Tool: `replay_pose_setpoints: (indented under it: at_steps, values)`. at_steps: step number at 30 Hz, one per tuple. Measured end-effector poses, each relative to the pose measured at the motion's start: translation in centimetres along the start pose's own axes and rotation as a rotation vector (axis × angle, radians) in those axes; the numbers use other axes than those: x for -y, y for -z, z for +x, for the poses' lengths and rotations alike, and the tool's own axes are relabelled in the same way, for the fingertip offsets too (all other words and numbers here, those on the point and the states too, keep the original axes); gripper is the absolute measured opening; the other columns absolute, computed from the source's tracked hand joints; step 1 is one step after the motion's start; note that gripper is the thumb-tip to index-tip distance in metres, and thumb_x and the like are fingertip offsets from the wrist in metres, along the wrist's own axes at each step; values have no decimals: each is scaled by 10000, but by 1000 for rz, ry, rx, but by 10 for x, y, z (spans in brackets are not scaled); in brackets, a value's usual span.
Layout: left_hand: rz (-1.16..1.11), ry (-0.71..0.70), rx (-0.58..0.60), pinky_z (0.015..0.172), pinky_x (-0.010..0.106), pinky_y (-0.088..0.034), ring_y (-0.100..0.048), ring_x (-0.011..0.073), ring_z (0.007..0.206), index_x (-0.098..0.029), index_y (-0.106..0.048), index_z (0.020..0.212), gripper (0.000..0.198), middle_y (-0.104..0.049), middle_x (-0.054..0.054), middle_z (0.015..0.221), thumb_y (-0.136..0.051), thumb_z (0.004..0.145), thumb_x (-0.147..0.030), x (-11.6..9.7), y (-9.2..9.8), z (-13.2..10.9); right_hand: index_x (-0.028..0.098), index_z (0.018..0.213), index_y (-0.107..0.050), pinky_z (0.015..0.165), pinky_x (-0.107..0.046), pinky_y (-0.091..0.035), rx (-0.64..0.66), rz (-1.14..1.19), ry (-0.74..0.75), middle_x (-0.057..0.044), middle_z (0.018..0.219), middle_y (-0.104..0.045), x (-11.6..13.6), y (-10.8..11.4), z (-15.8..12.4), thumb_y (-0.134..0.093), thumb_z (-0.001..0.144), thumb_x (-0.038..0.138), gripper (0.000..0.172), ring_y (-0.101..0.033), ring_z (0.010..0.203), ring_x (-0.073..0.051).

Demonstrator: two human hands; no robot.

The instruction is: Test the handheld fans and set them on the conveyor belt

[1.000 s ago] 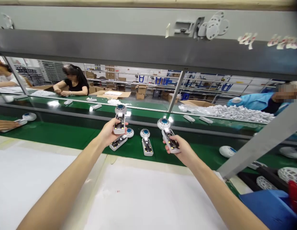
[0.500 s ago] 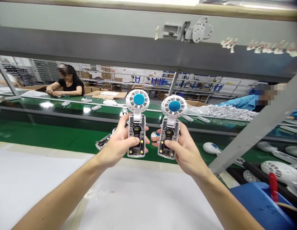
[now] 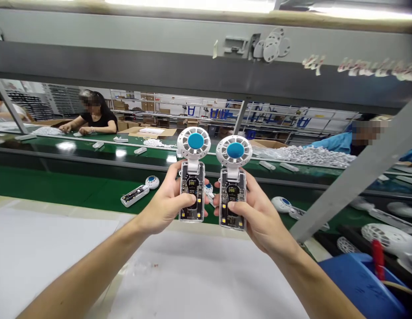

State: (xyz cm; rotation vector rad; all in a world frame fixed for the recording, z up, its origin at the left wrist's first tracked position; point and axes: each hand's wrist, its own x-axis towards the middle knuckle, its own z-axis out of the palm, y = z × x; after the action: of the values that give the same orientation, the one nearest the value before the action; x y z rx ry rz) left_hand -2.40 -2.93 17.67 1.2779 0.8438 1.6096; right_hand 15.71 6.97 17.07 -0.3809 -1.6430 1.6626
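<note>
My left hand (image 3: 164, 204) grips a small handheld fan (image 3: 192, 177) upright, thumb pressed on its clear body. Its round white head with a blue centre points up, and small lights glow on its face. Right beside it, my right hand (image 3: 259, 215) holds a second, matching fan (image 3: 232, 181) the same way, thumb on the lower front. Both fans are raised side by side above the edge of the white work surface (image 3: 199, 274), almost touching each other.
A green conveyor belt (image 3: 59, 184) runs behind, with another fan (image 3: 137, 192) lying on it at left and more at right (image 3: 282, 204). A grey diagonal bar (image 3: 352, 177) crosses at right. A blue bin (image 3: 365, 283) sits at lower right. Other people work across the line.
A second ago both hands held the fans low over the belt; they have lifted them upright toward me. In the last half second the fans moved closer together. The fans on the belt have shifted left.
</note>
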Motion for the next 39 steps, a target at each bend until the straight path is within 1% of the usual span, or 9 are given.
replay_pose_setpoints:
  at_steps: [6, 10, 14, 19, 23, 26, 31, 35, 39]
  values:
    - [-41, -18, 10, 700, 391, -613, -697, 215, 856, -254, -265, 1349, 650, -612, 71, 1150, -610, 825, -85, 2, 0, 0, 321, 1459, -321, 744, -356, -607, 38, 3, 22, -38, 1117, -670, -4, -1, -1, -638, 848, 177, 704, -681, 863, -188]
    - [-44, 6, -14, 687, 378, -607, -692, 198, 817, -262, -254, 1361, 666, -606, 71, 1150, -627, 828, -116, 1, 1, 0, 308, 1438, -355, 746, -353, -591, 38, -15, 45, -43, 1131, -686, -3, -2, 1, -623, 840, 175, 668, -694, 857, -188]
    - [-23, 41, -37, 746, 368, -596, -681, 196, 886, -278, -258, 1372, 734, -595, 65, 1187, -667, 790, -100, 0, 2, -2, 304, 1420, -378, 739, -361, -587, 50, -22, 42, -37, 1103, -702, 2, -3, 0, -615, 798, 164, 680, -707, 871, -204]
    - [-10, 35, -40, 742, 354, -580, -680, 205, 910, -295, -272, 1377, 781, -581, 74, 1237, -673, 748, -65, 3, 3, -2, 326, 1403, -406, 753, -364, -581, 51, -55, 13, -23, 1097, -712, 5, -4, 0, -627, 755, 130, 713, -713, 843, -203]
    - [-24, 48, -57, 745, 376, -587, -700, 205, 862, -283, -290, 1367, 722, -598, 79, 1214, -676, 778, -125, 1, 2, -1, 326, 1410, -397, 729, -373, -584, 30, -56, 10, -22, 1028, -722, 2, -3, 0, -622, 789, 192, 674, -710, 815, -212]
    - [-35, 53, -96, 703, 353, -592, -697, 210, 862, -260, -299, 1361, 707, -609, 85, 1179, -680, 778, -138, -1, -1, -1, 303, 1407, -390, 730, -367, -589, 32, -30, 8, -21, 977, -721, 1, -2, 1, -614, 801, 189, 655, -705, 821, -207]
    - [-53, 62, -109, 689, 356, -600, -695, 224, 892, -253, -299, 1354, 712, -604, 94, 1198, -679, 767, -123, -3, -4, -1, 296, 1404, -392, 720, -358, -605, 18, 2, -3, -43, 1109, -682, 0, -1, 0, -628, 797, 175, 662, -694, 863, -201]
    - [-69, 57, -96, 676, 347, -602, -699, 213, 868, -249, -290, 1346, 706, -602, 92, 1185, -679, 772, -115, -3, -3, -2, 299, 1425, -378, 731, -374, -610, 9, 4, -3, -52, 1138, -673, 0, -1, 0, -637, 790, 186, 695, -694, 894, -215]
    - [-70, 35, -68, 691, 374, -607, -705, 193, 775, -241, -281, 1336, 698, -623, 75, 1134, -685, 778, -125, -2, -2, -2, 295, 1442, -356, 707, -368, -604, 32, -2, -21, -34, 999, -703, 0, 2, -1, -638, 810, 201, 698, -705, 765, -198]
